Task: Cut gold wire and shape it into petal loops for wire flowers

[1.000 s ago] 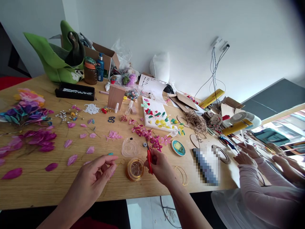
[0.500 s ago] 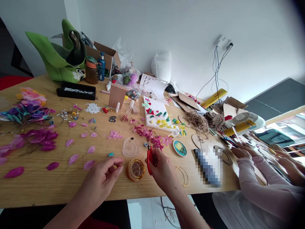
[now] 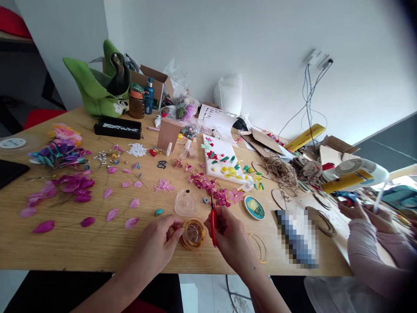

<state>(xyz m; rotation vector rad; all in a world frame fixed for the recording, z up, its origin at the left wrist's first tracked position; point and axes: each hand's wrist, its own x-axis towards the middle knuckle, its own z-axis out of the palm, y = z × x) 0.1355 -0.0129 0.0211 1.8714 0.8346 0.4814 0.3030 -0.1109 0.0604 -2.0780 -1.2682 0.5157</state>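
Note:
Red-handled scissors (image 3: 213, 228) are gripped in my right hand (image 3: 232, 234), their blades pointing away toward the pink wire-stemmed flowers (image 3: 208, 184). My left hand (image 3: 159, 243) has its thumb and forefinger pinched together at the left edge of a round spool of golden wire (image 3: 193, 234). What sits between those fingertips is too small to make out. Behind the spool lies a clear plastic lid (image 3: 185, 203). A turquoise piece (image 3: 159, 211) rests just beyond my left hand. Thin golden wire loops (image 3: 260, 248) lie to the right of my right hand.
Loose pink petals (image 3: 112, 214) and purple flowers (image 3: 78, 187) spread over the left side. A white foam block (image 3: 215, 171) with flowers stands behind, near a round teal dish (image 3: 254, 208). At right, a co-worker's hands (image 3: 358, 213) work beside a white glue gun-like device (image 3: 361, 171).
My left hand has come right, up against the spool, its fingers still pinched. My right hand keeps the scissors. The view has shifted left, and the co-worker's hands have lifted together.

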